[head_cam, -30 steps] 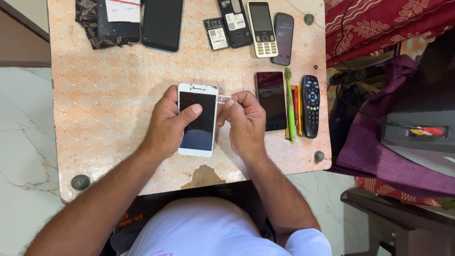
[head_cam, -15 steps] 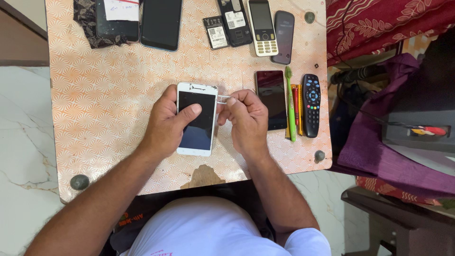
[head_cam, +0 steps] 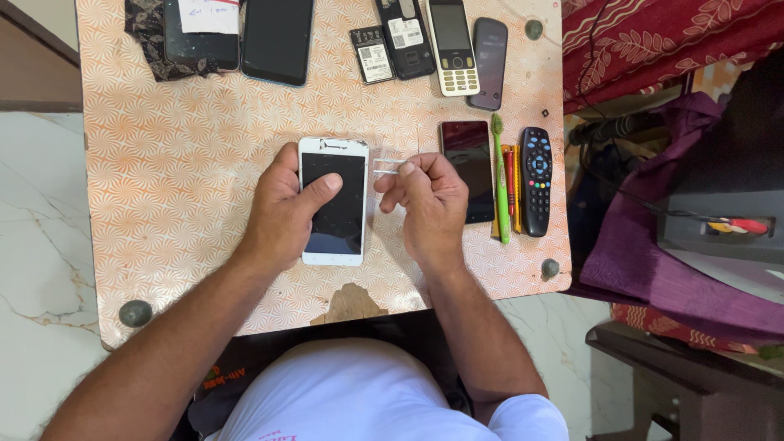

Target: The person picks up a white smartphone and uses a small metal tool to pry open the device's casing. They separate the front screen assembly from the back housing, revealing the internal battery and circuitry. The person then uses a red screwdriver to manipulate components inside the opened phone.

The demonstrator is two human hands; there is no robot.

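A white smartphone point(head_cam: 333, 201) with a dark screen lies face up in the middle of the patterned orange table point(head_cam: 180, 180). My left hand point(head_cam: 282, 208) grips its left edge, thumb resting across the screen. My right hand point(head_cam: 425, 204) is just right of the phone, fingers pinched on a small thin metal piece point(head_cam: 385, 167) held against the phone's upper right edge.
To the right lie a dark red phone point(head_cam: 467, 167), a green toothbrush point(head_cam: 500, 180), a red tool and a black remote point(head_cam: 536, 180). Along the far edge are several phones point(head_cam: 278, 37), a battery point(head_cam: 374, 54) and a keypad phone point(head_cam: 453, 45). Purple cloth point(head_cam: 653, 245) lies off the table's right side.
Both hands stay almost where they were. My right hand has shifted very slightly at the phone's right edge with the small metal piece.
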